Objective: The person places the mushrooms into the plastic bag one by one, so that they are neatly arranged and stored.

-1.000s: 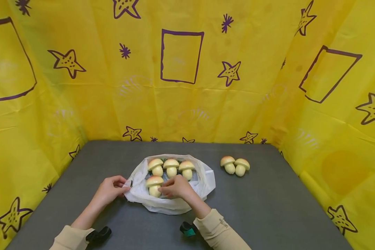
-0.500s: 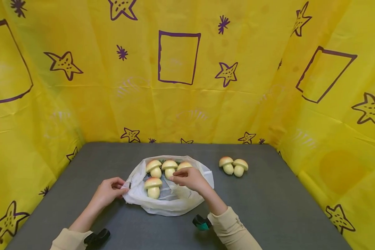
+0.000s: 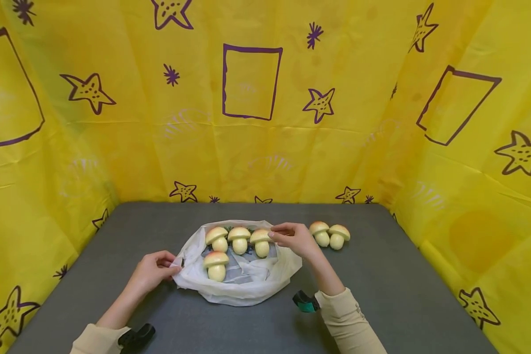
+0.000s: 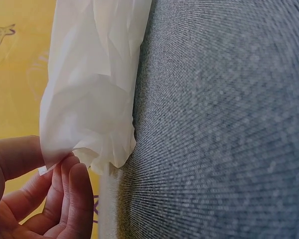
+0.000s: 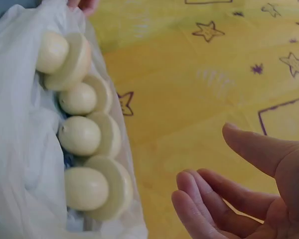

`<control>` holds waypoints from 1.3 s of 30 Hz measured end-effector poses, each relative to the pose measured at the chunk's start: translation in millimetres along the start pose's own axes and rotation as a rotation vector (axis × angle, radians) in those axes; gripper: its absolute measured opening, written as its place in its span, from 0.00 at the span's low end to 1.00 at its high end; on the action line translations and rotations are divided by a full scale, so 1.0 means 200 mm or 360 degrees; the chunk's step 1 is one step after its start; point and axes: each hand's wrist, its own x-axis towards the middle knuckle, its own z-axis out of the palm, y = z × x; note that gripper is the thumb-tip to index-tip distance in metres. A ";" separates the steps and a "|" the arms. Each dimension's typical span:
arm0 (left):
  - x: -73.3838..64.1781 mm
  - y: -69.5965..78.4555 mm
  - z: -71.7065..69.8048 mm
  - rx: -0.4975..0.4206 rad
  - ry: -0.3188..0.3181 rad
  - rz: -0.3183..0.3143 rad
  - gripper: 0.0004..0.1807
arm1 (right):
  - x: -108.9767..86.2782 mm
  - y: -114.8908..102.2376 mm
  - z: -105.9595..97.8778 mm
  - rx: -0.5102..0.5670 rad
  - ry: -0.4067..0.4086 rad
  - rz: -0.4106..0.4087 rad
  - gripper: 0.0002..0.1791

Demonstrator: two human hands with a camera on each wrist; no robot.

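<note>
A white plastic bag (image 3: pixel 230 295) lies spread open on the dark table, with several toy mushrooms (image 3: pixel 216 266) inside, cream with reddish caps. My left hand (image 3: pixel 152 270) pinches the bag's left edge between thumb and fingers; the left wrist view shows the thin film (image 4: pixel 89 99) gathered there. Over the bag's right rim hovers my right hand (image 3: pixel 296 238), fingers apart and holding nothing. In the right wrist view its thumb and fingers (image 5: pixel 209 209) are spread beside the bagged mushrooms (image 5: pixel 87 189). Two more mushrooms (image 3: pixel 329 236) lie on the table just beyond it.
The grey table (image 3: pixel 380 295) is enclosed by yellow cloth walls (image 3: pixel 265 157) with purple drawn stars and frames. A black strap (image 3: pixel 137 337) sits at the left wrist and another with green (image 3: pixel 306 302) at the right.
My right hand has left the front mushroom in the bag and moved right and away, toward the two loose mushrooms. The left hand keeps its pinch on the bag.
</note>
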 end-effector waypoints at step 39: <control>0.01 -0.01 0.02 0.0019 0.0021 -0.0004 0.13 | -0.07 0.40 -0.60 0.0030 0.0436 0.0250 0.28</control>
